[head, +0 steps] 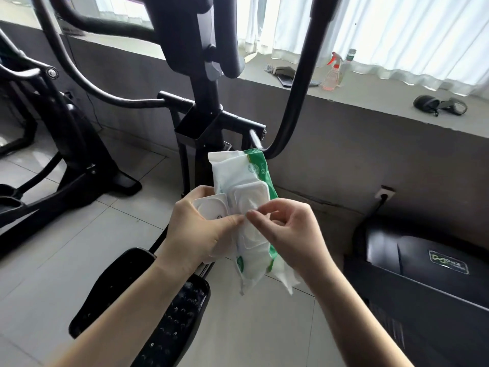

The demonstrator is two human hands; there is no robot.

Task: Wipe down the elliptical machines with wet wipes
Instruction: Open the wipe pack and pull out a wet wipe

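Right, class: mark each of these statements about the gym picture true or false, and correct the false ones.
1. The left hand holds the pack of wet wipes. True.
2. The pack's flip lid is closed. False: it is flipped open, lying against the left hand.
3. The right hand pinches a wipe at the pack's opening. True.
4. The spray bottle stands on the floor. False: it stands on the window ledge.
5. A wipe is rubbing the elliptical's pedal. False: both hands are at the pack, and nothing touches the pedal.
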